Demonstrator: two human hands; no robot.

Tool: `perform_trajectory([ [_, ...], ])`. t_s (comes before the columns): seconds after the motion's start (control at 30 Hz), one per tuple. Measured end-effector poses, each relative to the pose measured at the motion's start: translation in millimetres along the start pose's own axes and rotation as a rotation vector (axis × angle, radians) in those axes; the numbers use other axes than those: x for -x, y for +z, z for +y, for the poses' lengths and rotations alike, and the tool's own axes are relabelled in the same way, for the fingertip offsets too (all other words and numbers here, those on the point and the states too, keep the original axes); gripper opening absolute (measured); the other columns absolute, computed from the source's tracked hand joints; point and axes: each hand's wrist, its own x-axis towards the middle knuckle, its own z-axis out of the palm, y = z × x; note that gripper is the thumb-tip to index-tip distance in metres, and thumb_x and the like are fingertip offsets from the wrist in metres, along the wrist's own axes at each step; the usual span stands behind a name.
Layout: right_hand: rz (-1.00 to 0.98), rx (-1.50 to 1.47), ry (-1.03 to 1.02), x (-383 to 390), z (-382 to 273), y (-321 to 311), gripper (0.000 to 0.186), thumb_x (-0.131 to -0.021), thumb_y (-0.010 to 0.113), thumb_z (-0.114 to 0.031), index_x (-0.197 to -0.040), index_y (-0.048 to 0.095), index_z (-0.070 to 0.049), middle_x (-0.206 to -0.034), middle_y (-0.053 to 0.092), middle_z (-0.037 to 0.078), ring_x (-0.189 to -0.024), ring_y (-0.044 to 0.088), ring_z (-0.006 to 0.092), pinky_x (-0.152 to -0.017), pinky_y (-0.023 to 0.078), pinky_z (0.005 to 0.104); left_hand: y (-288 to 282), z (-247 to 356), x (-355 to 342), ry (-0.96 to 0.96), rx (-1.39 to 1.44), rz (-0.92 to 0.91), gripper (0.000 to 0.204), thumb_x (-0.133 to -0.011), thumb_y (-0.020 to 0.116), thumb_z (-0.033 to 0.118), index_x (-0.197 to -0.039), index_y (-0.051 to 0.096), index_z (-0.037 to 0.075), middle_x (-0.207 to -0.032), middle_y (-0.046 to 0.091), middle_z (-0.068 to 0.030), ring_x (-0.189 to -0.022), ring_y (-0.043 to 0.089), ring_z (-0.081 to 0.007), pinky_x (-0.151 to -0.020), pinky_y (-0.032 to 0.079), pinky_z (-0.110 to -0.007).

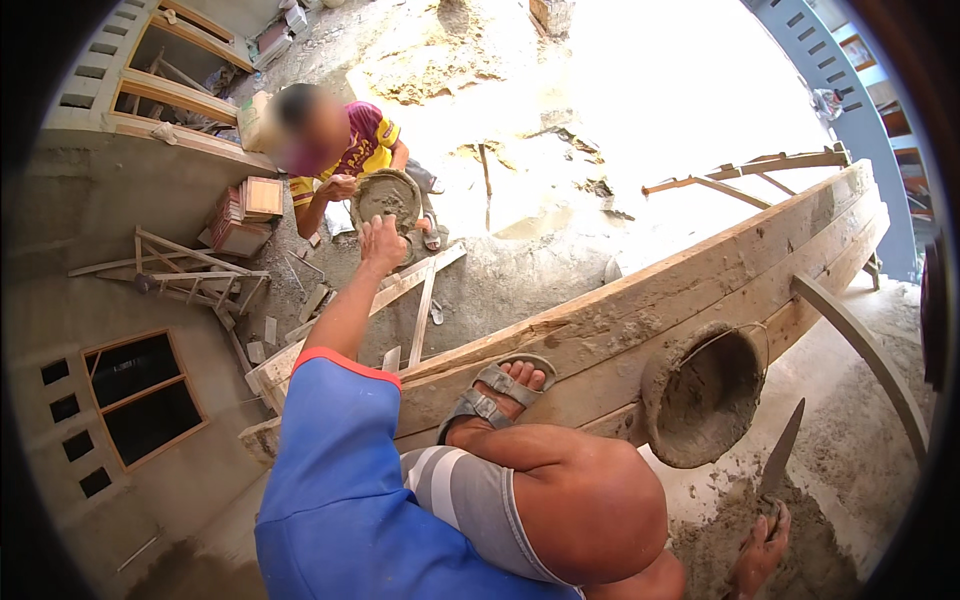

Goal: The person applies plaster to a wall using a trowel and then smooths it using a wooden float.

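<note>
My left hand point(381, 238) is stretched down to a bucket of grey mortar point(386, 193), its fingers closed on the near side. A person point(350, 150) below also holds that bucket, one hand at its rim. At the lower right my right hand point(762, 540) grips a trowel point(783, 450), its long blade pointing up in the picture, over a spread of wet mortar point(820, 545). A second bucket point(705, 395), coated inside with grey mortar, rests on wooden planks point(680, 280) beside my bent knee. My sandaled foot point(505, 385) is on those planks.
Timber supports point(850, 340) stand at the right of the planks. Below lie a rubble-strewn floor point(490, 270), wooden trestles point(200, 280) and stacked tile boxes point(245, 215). A grey wall with a framed opening point(145, 400) is at the left, a blue wall point(820, 70) at the upper right.
</note>
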Motion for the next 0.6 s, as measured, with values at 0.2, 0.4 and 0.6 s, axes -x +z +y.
perform_trajectory([
  [0.2, -0.083, 0.129, -0.133, -16.8, -3.7, 19.2, 0.037, -0.09, 0.056, -0.018, -0.122, 0.053, -0.002, -0.08, 0.056, 0.008, -0.062, 0.048, 0.0129, -0.057, 0.04, 0.0292, -25.0, -21.1, -40.7, 0.102, -0.389, 0.149, 0.057, -0.08, 0.059, 0.02, -0.133, 0.043, 0.008, -0.143, 0.033, -0.02, -0.134, 0.029, -0.0387, -0.108, 0.023, -0.054],
  [0.4, -0.123, -0.11, -0.049, -21.2, 28.6, 40.9, 0.039, -0.091, 0.052, -0.011, -0.128, 0.048, -0.001, -0.071, 0.046, 0.002, -0.054, 0.038, 0.008, -0.048, 0.033, 0.0258, -60.4, -62.9, -44.9, -0.073, -0.534, -0.187, 0.056, -0.078, 0.059, 0.019, -0.131, 0.048, 0.007, -0.129, 0.053, -0.0222, -0.121, 0.049, -0.0363, -0.108, 0.027, -0.052],
  [0.6, -0.203, -0.13, -0.038, -20.5, 27.4, 33.4, 0.04, -0.088, 0.054, -0.011, -0.126, 0.049, 0.001, -0.076, 0.051, 0.006, -0.057, 0.043, 0.0105, -0.052, 0.037, 0.0284, -102.4, -52.0, -9.5, 0.044, -0.173, -0.406, 0.037, -0.075, 0.061, 0.029, -0.095, 0.065, -0.002, -0.092, 0.065, -0.025, -0.091, 0.063, -0.0376, -0.078, 0.048, -0.043],
])
